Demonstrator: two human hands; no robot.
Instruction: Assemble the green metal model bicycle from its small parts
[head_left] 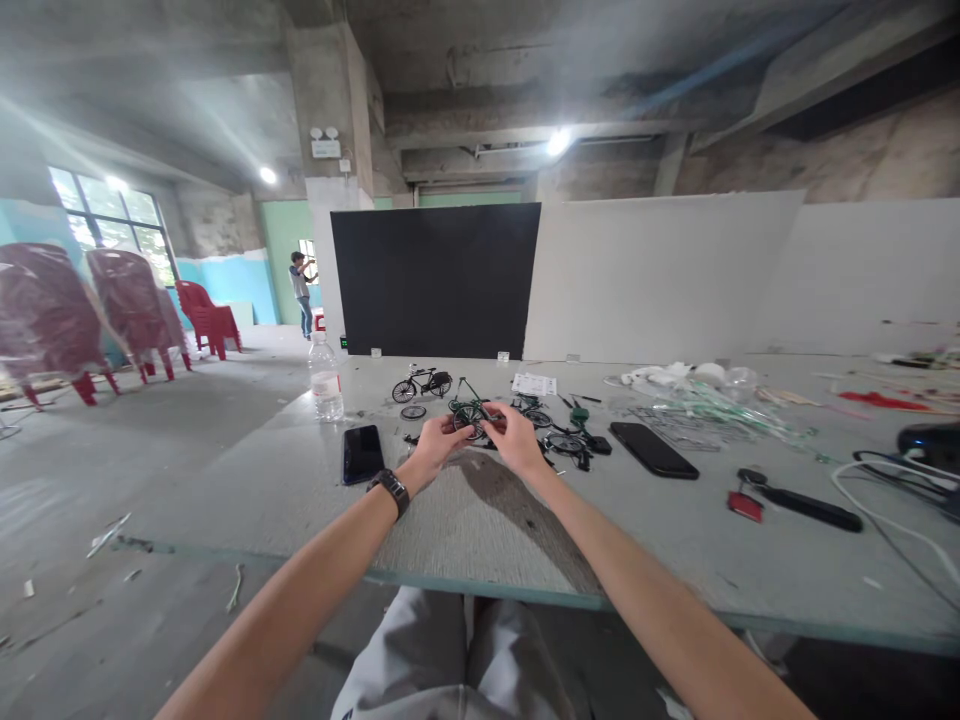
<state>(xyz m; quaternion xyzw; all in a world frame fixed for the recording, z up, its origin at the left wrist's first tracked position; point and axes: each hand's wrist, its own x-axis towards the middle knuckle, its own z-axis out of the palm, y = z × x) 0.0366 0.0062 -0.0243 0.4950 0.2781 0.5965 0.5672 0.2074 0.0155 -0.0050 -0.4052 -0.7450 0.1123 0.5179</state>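
Both my hands meet over the middle of the grey table [262, 500]. My left hand [433, 446], with a black watch on its wrist, and my right hand [514, 438] pinch a small green model bicycle part [469, 413] between their fingertips. A finished black miniature bicycle [421, 384] stands just beyond the hands. More small bicycle pieces and wheels [566, 441] lie to the right of my right hand.
A water bottle [325, 378] and a black phone [362, 453] sit left of my hands. A second phone [653, 449], a black tool with a red piece [795, 502], plastic wrap, and cables lie to the right. A person stands far off by red chairs.
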